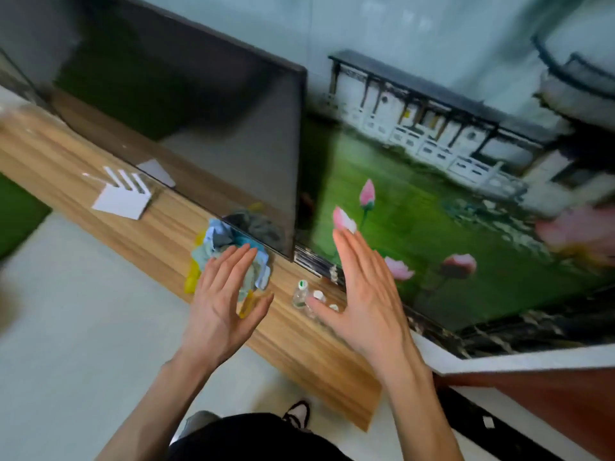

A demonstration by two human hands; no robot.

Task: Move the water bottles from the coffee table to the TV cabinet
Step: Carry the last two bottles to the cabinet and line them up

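Hands (219, 304) empty; bottles (311, 299) seemingly on cabinet (293, 344)

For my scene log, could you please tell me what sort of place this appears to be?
Most likely a home living room: a large dark flat-screen television stands on a long low wood-grain TV cabinet, with a lotus-pond mural on the wall behind and small clear plastic water bottles on the cabinet.

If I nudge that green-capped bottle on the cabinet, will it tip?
Probably easily: the green-capped bottle stands upright, small and narrow. It looks clear and nearly empty, so likely light. The wood cabinet top looks smooth, so it might slide first.
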